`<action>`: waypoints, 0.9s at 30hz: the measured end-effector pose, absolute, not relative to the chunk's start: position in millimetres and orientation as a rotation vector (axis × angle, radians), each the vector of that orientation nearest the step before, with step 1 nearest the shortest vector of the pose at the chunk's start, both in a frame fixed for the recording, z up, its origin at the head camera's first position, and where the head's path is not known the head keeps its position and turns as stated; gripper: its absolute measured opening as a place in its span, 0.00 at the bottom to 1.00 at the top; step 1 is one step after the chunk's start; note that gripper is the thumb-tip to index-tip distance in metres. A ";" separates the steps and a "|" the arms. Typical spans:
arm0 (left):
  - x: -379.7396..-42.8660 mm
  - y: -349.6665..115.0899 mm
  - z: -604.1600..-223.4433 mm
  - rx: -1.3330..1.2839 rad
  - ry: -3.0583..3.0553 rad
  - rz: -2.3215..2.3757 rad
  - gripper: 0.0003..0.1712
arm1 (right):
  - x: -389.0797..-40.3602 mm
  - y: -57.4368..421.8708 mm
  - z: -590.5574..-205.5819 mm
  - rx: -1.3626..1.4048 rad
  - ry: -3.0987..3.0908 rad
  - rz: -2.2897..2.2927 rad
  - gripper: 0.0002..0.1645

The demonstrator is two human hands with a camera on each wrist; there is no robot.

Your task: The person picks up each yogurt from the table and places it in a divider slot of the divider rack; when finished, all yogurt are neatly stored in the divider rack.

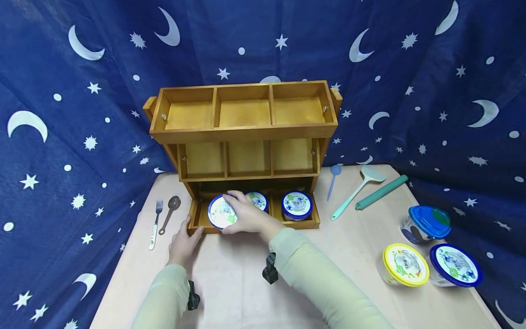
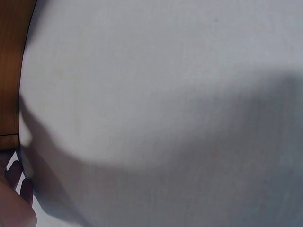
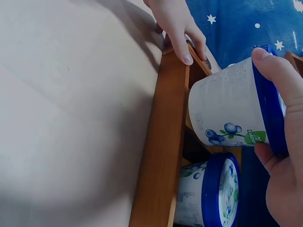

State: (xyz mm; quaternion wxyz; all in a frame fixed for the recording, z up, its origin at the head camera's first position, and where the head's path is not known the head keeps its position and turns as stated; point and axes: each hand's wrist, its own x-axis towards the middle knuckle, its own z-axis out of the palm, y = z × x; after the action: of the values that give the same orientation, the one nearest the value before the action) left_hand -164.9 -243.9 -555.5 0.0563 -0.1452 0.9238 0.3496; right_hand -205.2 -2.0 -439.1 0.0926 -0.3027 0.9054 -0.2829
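Observation:
My right hand (image 1: 250, 216) holds a white tub with a blue lid (image 1: 220, 213) by the rim, thumb and fingers on opposite sides. Tilted in the right wrist view, this blueberry-printed tub (image 3: 229, 106) is over the left part of the bottom tier of a wooden tiered box (image 1: 242, 134). Two similar tubs stand in that tier, one in the middle (image 1: 258, 199), partly hidden by my right hand, and one at the right (image 1: 297, 204). My left hand (image 1: 182, 244) grips the tier's front left corner, its thumb (image 3: 181, 49) on the front board's edge.
Left of the box lie a fork (image 1: 156, 224) and a brown spoon (image 1: 169, 214). To its right are a small blue spoon (image 1: 334, 178), a mint spatula (image 1: 351, 196) and a green roll (image 1: 381, 192). A yellow-lidded tub (image 1: 405, 265) and two blue-lidded tubs (image 1: 455, 265) stand front right.

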 end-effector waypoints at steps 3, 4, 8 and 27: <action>-165.7 -245.8 -556.2 -0.454 2.784 1.064 0.48 | -205.3 -6.8 -441.5 -0.892 2.705 -0.829 0.61; -165.6 -246.0 -556.2 -0.456 2.780 1.065 0.47 | -205.1 -8.4 -442.0 -0.888 2.709 -0.825 0.61; -164.7 -245.3 -554.5 -0.458 2.788 1.068 0.45 | -203.9 -13.2 -443.8 -0.848 2.713 -0.840 0.61; -165.8 -243.9 -560.0 -0.462 2.839 1.069 0.45 | -209.6 -30.8 -455.9 -0.773 2.833 -0.784 0.60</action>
State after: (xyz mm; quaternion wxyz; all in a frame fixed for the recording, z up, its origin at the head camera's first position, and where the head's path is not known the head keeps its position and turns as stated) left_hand -165.8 -243.9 -560.0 0.0366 -0.1505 0.9245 0.3483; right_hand -209.6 -30.8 -455.9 0.0510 -0.2539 0.9309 -0.2575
